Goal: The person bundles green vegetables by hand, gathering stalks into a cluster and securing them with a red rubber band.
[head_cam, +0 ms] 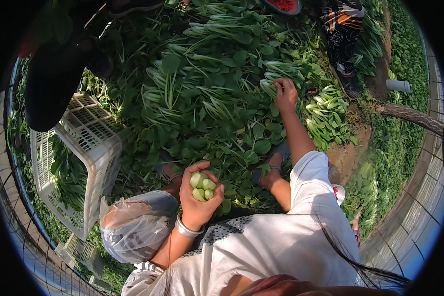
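Note:
My left hand [199, 196] is curled around a bunch of leafy greens, whose pale green stem ends [202, 185] face up between thumb and fingers; a metal bangle is on that wrist. Farther forward and to the right, my right hand [285, 95] has its fingers bent down at the pale stem ends of a bundle of greens [268, 86] on the ground; whether it grips them cannot be told. Many more loose greens with white stalks [170, 92] lie in rows ahead of me, their leaves spread towards my feet.
A white plastic crate [96, 151] with greens inside stands tilted at left. Near it is a dark-clothed person's leg [51, 88]; another person's patterned trouser leg [342, 44] is at upper right. A bowl of red items [298, 7], stacked greens [327, 114] and a branch [410, 116] also lie around.

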Motion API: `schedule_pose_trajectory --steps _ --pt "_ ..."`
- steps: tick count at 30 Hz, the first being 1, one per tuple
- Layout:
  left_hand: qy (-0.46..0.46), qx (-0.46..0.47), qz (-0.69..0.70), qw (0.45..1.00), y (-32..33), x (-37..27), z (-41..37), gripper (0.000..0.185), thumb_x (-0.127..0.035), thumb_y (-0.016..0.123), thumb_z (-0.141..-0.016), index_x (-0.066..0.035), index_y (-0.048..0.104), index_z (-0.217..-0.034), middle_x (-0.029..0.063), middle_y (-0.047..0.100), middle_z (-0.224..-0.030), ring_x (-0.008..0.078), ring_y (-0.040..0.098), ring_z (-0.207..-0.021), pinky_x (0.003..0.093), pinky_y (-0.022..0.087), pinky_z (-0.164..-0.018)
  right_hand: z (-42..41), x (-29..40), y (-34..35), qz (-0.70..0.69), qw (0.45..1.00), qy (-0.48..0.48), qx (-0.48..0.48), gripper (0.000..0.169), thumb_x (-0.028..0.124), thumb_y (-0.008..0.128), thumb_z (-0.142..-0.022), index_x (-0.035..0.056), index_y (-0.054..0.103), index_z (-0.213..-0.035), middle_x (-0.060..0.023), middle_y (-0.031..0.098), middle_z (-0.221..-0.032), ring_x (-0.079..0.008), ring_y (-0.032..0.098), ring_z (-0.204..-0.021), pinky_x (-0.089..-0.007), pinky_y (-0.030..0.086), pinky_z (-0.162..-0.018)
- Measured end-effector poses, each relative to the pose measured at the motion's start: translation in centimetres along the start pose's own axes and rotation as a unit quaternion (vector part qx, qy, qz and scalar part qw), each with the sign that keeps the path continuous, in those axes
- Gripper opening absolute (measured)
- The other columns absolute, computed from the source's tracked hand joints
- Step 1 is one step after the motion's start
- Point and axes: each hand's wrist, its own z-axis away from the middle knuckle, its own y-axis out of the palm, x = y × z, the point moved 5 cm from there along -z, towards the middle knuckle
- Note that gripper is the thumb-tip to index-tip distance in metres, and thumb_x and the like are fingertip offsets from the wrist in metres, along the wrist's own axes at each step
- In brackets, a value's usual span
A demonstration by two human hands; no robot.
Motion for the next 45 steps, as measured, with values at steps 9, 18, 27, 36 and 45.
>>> schedule_pose_trajectory --steps 9,18,27,36,45 --pt "0.007 0.030 0.002 1.000 0.8 -0.3 0.4 0.065 0.008 0.076 -0.082 -0.001 0.046 -0.139 0.0050 0.062 -0.100 0.0077 0.058 -0.085 0.0229 0.052 -0.078 1.2 4.9 -1.0 0.183 0.961 -0.062 0.199 0.035 0.021 0.091 -0.074 0.0101 0.069 -0.099 -0.0077 0.065 -0.104 -0.0324 0.064 -0.100 -0.0447 0.055 -0.082" --pt "-0.012 0.046 -0.004 0.999 0.9 -0.6 0.4 0.065 0.011 0.071 -0.082 -0.001 0.045 -0.140 0.0064 0.061 -0.101 0.0094 0.059 -0.085 0.0235 0.053 -0.079 -2.1 2.0 1.5 -0.033 0.990 0.013 0.133 0.036 0.006 0.073 -0.086 0.0093 0.061 -0.119 -0.0102 0.065 -0.127 -0.0291 0.060 -0.122 -0.0440 0.046 -0.107" --pt "0.027 0.100 -0.017 0.995 1.0 -0.4 0.4 0.069 0.011 0.072 -0.079 -0.001 0.052 -0.144 0.0235 0.041 -0.161 0.0105 0.071 -0.091 0.0252 0.058 -0.080 3.1 12.4 -5.2 -0.636 0.652 0.262 0.320 0.048 0.021 0.053 -0.095 -0.0028 0.056 -0.137 -0.0158 0.060 -0.138 -0.0227 0.060 -0.113 -0.0384 0.051 -0.094" --pt "0.136 0.105 -0.044 0.984 1.0 -3.3 0.6 0.072 0.000 0.079 -0.077 -0.004 0.056 -0.145 0.0213 0.025 -0.168 0.0169 0.072 -0.104 0.0321 0.060 -0.089 9.4 26.1 -5.1 -0.595 0.645 0.208 0.432 0.056 0.020 0.057 -0.098 -0.0007 0.054 -0.150 -0.0077 0.029 -0.164 -0.0194 0.042 -0.136 -0.0361 0.044 -0.109" --pt "0.194 0.048 -0.080 0.977 -0.1 -3.6 1.0 0.080 -0.004 0.081 -0.072 0.001 0.054 -0.148 0.0199 0.052 -0.153 0.0316 0.054 -0.138 0.0396 0.049 -0.109 11.4 27.9 -5.8 -0.593 0.665 0.237 0.387 0.051 0.022 0.058 -0.102 -0.0031 0.055 -0.146 -0.0168 0.044 -0.159 -0.0247 0.046 -0.141 -0.0392 0.041 -0.115"
